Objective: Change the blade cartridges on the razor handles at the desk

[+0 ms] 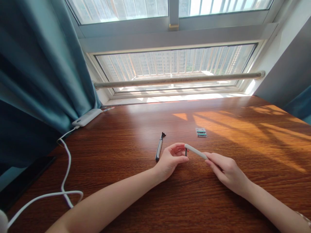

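Observation:
A slim pale-grey razor handle (195, 150) slants between my hands above the desk. My right hand (224, 170) is closed round its lower right end. At its other end, a narrow dark piece that looks like the razor's head (186, 152) sits between the thumb and fingers of my left hand (171, 160). Just left of that hand lies a second razor handle (159, 148), black and grey, with a bare black neck pointing away from me. Beyond my hands rests a small clear case (201, 132) with teal-and-dark blade cartridges in it.
The brown wooden desk (131, 129) runs up to the window sill. A white power strip (87, 117) stands at the back left, its white cable (69, 158) looping down the left side. A blue curtain (48, 58) hangs there. Sunlight falls across the right side.

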